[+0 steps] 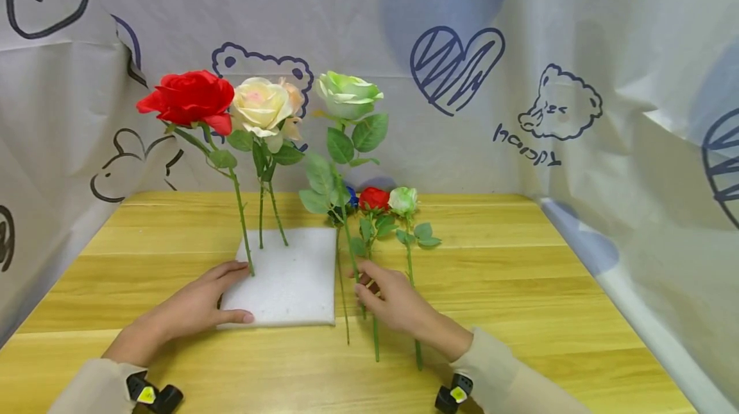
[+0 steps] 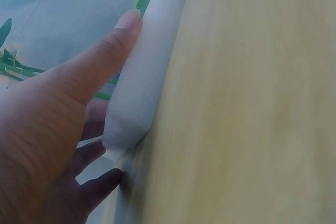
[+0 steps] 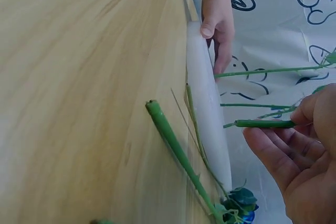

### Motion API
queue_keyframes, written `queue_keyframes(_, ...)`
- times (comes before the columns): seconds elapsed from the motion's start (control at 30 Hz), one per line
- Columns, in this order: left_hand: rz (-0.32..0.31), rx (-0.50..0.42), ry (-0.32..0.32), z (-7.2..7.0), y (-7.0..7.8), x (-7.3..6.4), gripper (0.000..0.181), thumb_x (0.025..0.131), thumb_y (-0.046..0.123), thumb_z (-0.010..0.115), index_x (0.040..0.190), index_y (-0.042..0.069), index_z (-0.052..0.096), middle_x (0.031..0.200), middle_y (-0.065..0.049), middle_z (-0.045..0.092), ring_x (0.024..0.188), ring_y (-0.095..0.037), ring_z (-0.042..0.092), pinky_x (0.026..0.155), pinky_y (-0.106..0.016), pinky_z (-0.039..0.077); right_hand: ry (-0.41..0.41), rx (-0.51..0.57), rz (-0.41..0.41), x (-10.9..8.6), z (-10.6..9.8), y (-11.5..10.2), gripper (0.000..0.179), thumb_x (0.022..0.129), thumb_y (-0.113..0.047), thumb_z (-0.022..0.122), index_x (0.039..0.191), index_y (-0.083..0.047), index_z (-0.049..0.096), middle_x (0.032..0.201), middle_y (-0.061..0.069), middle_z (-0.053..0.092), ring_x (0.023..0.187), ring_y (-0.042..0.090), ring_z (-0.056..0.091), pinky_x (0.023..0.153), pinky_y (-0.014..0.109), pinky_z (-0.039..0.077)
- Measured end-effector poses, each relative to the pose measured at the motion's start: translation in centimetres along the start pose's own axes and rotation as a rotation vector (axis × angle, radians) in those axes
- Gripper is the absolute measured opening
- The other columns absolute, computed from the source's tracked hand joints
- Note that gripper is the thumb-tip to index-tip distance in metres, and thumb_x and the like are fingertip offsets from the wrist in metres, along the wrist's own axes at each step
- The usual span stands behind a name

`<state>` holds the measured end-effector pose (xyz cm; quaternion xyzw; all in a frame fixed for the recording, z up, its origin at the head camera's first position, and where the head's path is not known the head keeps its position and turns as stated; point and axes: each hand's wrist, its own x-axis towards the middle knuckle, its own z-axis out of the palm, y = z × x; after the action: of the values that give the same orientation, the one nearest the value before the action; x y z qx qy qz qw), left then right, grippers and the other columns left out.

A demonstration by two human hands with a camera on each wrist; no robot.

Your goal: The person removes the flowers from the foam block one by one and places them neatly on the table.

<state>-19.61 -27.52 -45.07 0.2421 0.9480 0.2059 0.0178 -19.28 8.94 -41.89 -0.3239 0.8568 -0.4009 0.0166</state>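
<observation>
My right hand [image 1: 398, 301] pinches the stem of a pale green artificial rose [image 1: 349, 96] between thumb and fingers. The rose stands nearly upright, and in the right wrist view its cut stem end [image 3: 262, 123] points out past the fingertips, apart from the white foam block [image 1: 294, 285]. At the block's left side, my left hand [image 1: 193, 305] holds it, thumb along the front edge [image 2: 142, 66] and the other fingers round the corner. Upright in the foam stand a red rose [image 1: 190, 99], a cream rose [image 1: 261, 106] and a peach flower [image 1: 293, 103] partly hidden behind it.
Right of the block, a small red rose [image 1: 374, 199], a whitish-green rose [image 1: 403, 201] and a mostly hidden blue rose [image 1: 351, 197] lie on the wooden table [image 1: 508, 298], stems towards me. White sheets with drawings [image 1: 346, 9] enclose the back and sides.
</observation>
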Motion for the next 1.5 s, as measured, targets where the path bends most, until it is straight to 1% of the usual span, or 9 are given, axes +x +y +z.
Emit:
queue_keyframes(0.07, -0.001, -0.003, -0.003, 0.0, 0.0, 0.0, 0.099, 0.080, 0.069, 0.063, 0.142, -0.006, 0.045, 0.147, -0.023, 0.038, 0.134, -0.044, 0.036, 0.104, -0.058, 0.037, 0.001, 0.000, 0.003, -0.3, -0.2, 0.2, 0.022, 0.102, -0.012, 0.052, 0.122, -0.009, 0.059, 0.093, 0.007, 0.067, 0.078, 0.018, 0.068, 0.064, 0.021, 0.055)
queue_keyframes(0.27, 0.000, 0.003, -0.003, 0.0, 0.0, 0.1, 0.099, 0.080, 0.069, 0.063, 0.142, -0.006, 0.045, 0.148, -0.023, 0.038, 0.134, -0.045, 0.036, 0.103, -0.058, 0.037, -0.008, 0.028, 0.049, -1.1, -0.8, 0.5, 0.023, 0.102, -0.011, 0.053, 0.124, -0.008, 0.059, 0.095, 0.010, 0.067, 0.080, 0.024, 0.068, 0.065, 0.022, 0.056)
queue_keyframes(0.5, 0.004, 0.002, -0.005, 0.0, 0.1, 0.1, 0.098, 0.080, 0.069, 0.063, 0.142, -0.005, 0.045, 0.148, -0.022, 0.038, 0.134, -0.044, 0.036, 0.103, -0.057, 0.038, 0.006, 0.036, 0.070, -2.4, -1.4, 1.3, 0.023, 0.101, -0.011, 0.054, 0.123, -0.007, 0.059, 0.094, 0.007, 0.066, 0.077, 0.017, 0.067, 0.064, 0.023, 0.056)
queue_keyframes(0.63, 0.001, 0.003, -0.008, 0.0, 0.1, 0.1, 0.099, 0.080, 0.069, 0.062, 0.143, -0.005, 0.045, 0.148, -0.022, 0.038, 0.134, -0.044, 0.036, 0.104, -0.057, 0.037, 0.010, 0.056, 0.098, -3.2, -1.9, 1.8, 0.024, 0.102, -0.013, 0.054, 0.124, -0.005, 0.059, 0.094, 0.007, 0.064, 0.077, 0.015, 0.066, 0.063, 0.025, 0.057)
queue_keyframes(0.77, -0.004, -0.003, -0.010, 0.0, 0.0, 0.2, 0.100, 0.080, 0.070, 0.062, 0.143, -0.005, 0.044, 0.148, -0.023, 0.037, 0.134, -0.045, 0.036, 0.104, -0.058, 0.037, 0.019, 0.080, 0.116, -4.0, -2.4, 2.4, 0.025, 0.102, -0.012, 0.054, 0.124, -0.001, 0.058, 0.094, 0.012, 0.064, 0.076, 0.015, 0.066, 0.062, 0.027, 0.058)
queue_keyframes(0.97, -0.008, -0.004, -0.009, -0.1, -0.1, 0.3, 0.101, 0.079, 0.070, 0.062, 0.143, -0.005, 0.044, 0.148, -0.023, 0.037, 0.134, -0.045, 0.036, 0.103, -0.058, 0.037, 0.026, 0.099, 0.139, -4.9, -3.0, 2.8, 0.024, 0.100, -0.008, 0.056, 0.122, 0.002, 0.058, 0.093, 0.013, 0.064, 0.072, 0.015, 0.065, 0.059, 0.030, 0.058)
queue_keyframes(1.2, -0.006, 0.000, -0.002, 0.1, -0.2, 0.2, 0.100, 0.079, 0.070, 0.062, 0.143, -0.005, 0.045, 0.148, -0.023, 0.037, 0.134, -0.045, 0.036, 0.103, -0.058, 0.037, 0.016, 0.195, 0.213, -6.3, -4.0, 3.5, 0.030, 0.100, -0.007, 0.056, 0.128, 0.005, 0.054, 0.097, 0.016, 0.063, 0.076, 0.023, 0.066, 0.062, 0.031, 0.059)
queue_keyframes(1.37, -0.008, -0.003, -0.003, 0.1, -0.2, 0.1, 0.100, 0.079, 0.070, 0.062, 0.143, -0.005, 0.044, 0.148, -0.023, 0.037, 0.134, -0.045, 0.036, 0.104, -0.058, 0.037, 0.009, 0.197, 0.252, -7.4, -4.7, 4.3, 0.029, 0.100, -0.008, 0.056, 0.127, 0.004, 0.054, 0.095, 0.016, 0.062, 0.074, 0.020, 0.065, 0.063, 0.030, 0.059)
queue_keyframes(1.5, -0.011, -0.006, -0.006, 0.0, -0.1, 0.0, 0.100, 0.080, 0.069, 0.062, 0.143, -0.005, 0.044, 0.148, -0.023, 0.037, 0.134, -0.045, 0.036, 0.104, -0.058, 0.037, -0.004, 0.206, 0.288, -8.3, -5.3, 4.9, 0.029, 0.101, -0.010, 0.056, 0.126, 0.003, 0.054, 0.095, 0.017, 0.061, 0.074, 0.020, 0.065, 0.063, 0.030, 0.059)
